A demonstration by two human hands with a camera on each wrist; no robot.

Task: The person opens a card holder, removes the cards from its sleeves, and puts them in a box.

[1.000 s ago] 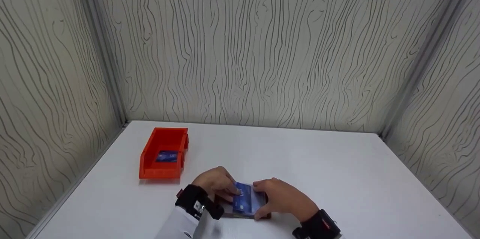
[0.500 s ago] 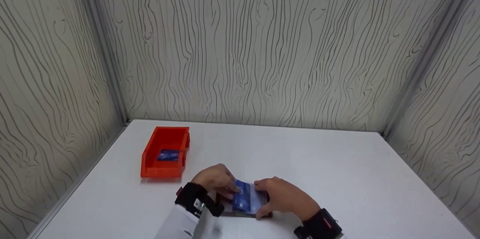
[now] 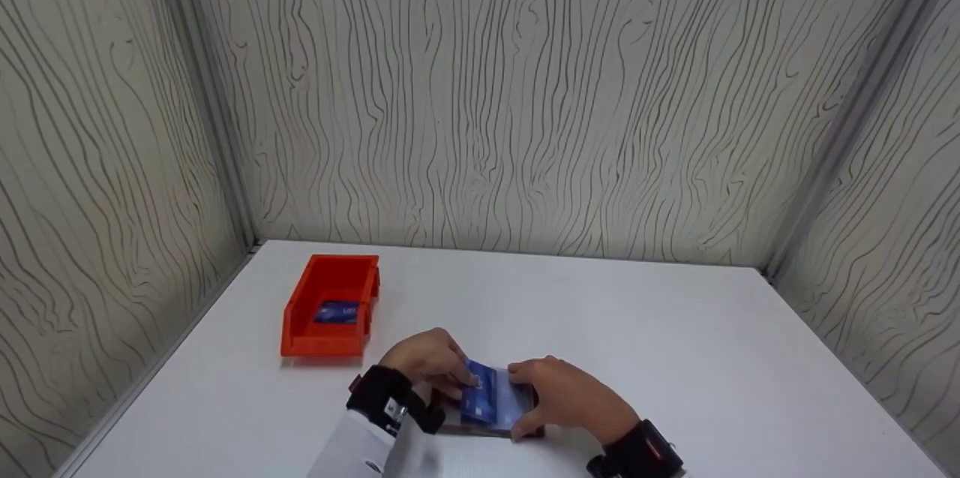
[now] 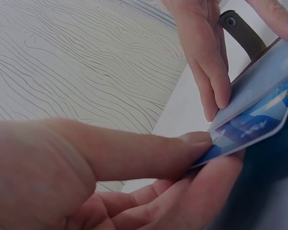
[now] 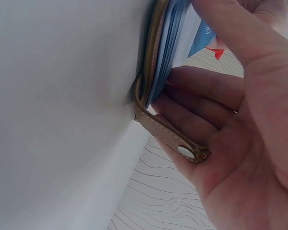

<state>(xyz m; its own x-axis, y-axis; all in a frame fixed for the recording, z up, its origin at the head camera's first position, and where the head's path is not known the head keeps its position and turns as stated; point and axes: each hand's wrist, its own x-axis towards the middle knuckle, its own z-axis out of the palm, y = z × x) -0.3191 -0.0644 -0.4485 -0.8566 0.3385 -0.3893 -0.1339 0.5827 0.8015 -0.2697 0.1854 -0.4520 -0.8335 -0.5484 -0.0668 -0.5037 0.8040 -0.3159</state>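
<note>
glossy blue card [image 4: 259, 123], translucent sleeve [image 4: 265, 76], curved stitched brown strap [image 5: 162, 132].

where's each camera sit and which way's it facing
On the head: faces forward and down at the table, red bin and card holder; left hand and right hand show.
On the left wrist: faces the blue card its hand pinches; both hands show.
On the right wrist: faces the card holder's edge; both hands show.
Both wrist views share the strap and blue card.
</note>
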